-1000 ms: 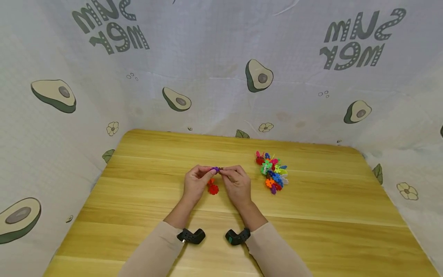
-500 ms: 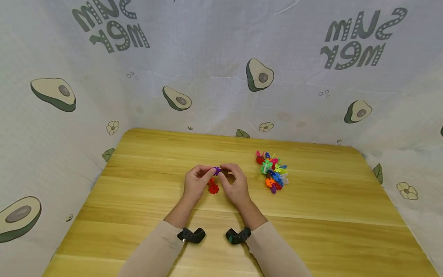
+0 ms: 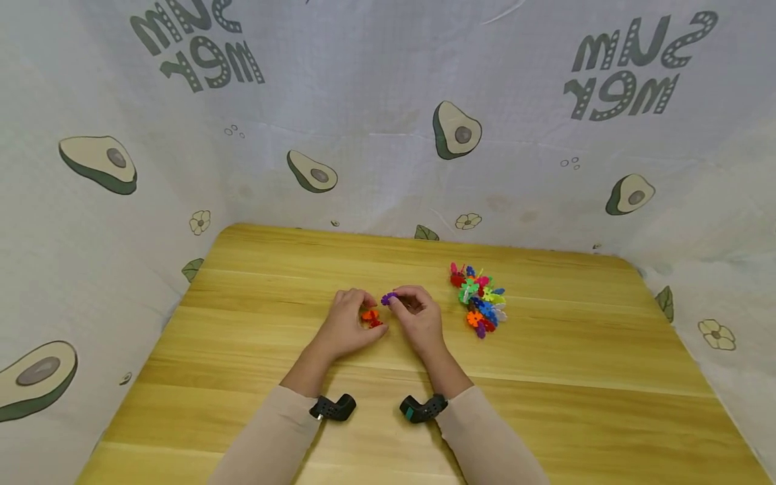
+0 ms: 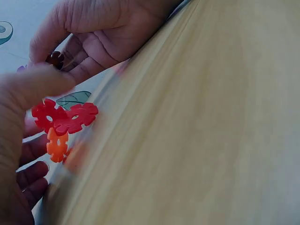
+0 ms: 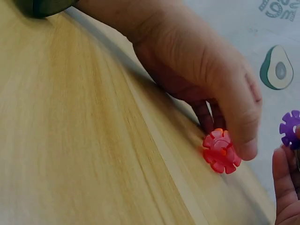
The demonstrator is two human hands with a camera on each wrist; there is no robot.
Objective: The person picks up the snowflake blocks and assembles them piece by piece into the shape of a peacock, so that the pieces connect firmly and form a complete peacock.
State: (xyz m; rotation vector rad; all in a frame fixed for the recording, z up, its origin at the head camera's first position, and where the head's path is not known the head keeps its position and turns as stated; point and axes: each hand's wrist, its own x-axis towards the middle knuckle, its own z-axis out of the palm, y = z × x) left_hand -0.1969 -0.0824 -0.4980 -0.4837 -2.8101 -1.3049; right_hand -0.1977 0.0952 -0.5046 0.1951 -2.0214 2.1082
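My right hand (image 3: pixel 422 322) pinches a purple snowflake disc (image 3: pixel 388 298) between thumb and fingers, raised over the table's middle. A dark brown notched disc (image 4: pixel 55 60) shows at the same fingers in the left wrist view. My left hand (image 3: pixel 344 328) is spread around a small cluster of joined snowflake discs, thumb on the near side and fingers on the far side. In that cluster are red discs (image 4: pixel 77 117) and an orange disc (image 4: pixel 57 145). The left thumb tip overlaps the red disc's edge in the right wrist view; the fingers behind are partly hidden.
To the right of the hands, a heap of multicoloured snowflake discs (image 3: pixel 479 300) lies on the wooden table (image 3: pixel 576 323). A white cloth (image 3: pixel 376 101) printed with avocados hangs behind and along the sides. Black camera bands (image 3: pixel 335 407) sit on both wrists.
The left hand has let go of the purple disc and moved down to the red and orange cluster, spreading its thumb and fingers. The right hand now holds the purple disc, slightly further right.
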